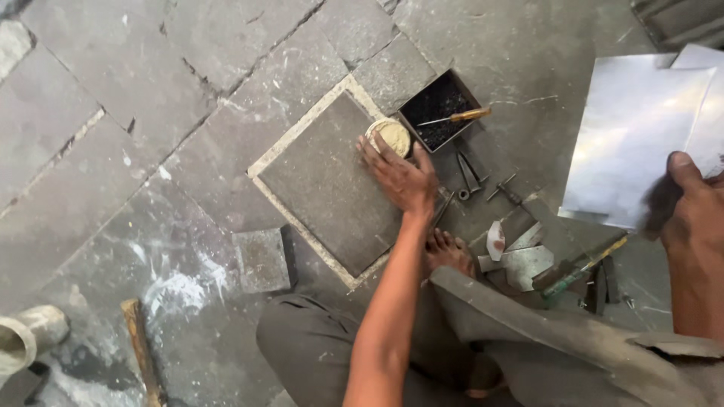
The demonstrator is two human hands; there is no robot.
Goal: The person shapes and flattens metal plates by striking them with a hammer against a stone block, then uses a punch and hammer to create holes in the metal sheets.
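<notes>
We look down on a person seated on a cracked stone floor (113, 98), the left hand (400, 177) reaching out to a small round tin of yellowish paste (391, 136) at about twelve o'clock from the knees; the right hand (690, 207) grips a shiny metal sheet (633, 136) out at two o'clock

As we judge it, the sheet is the chief hazard: pinched at one lower corner only, it could sag or swing, and its bare edge could cut the thumb or slip onto the tools below. The tin sits at the corner of a framed dark slab (324, 188), touching a black metal box (437, 109) with a wooden-handled screwdriver (458, 117) across it; a careless push might tip the paste against the box. A bare foot (449, 249) lies just beside pliers (467, 177), metal offcuts (520, 256) and a green-handled tool (581, 271), any of which could nick it

The left fingers (373, 151) are spread fairly wide and flat, tips resting on the tin's near rim and on the slab, holding nothing. The right fingers are closed narrow on the sheet, thumb on top; the rest we cannot see behind it
</notes>
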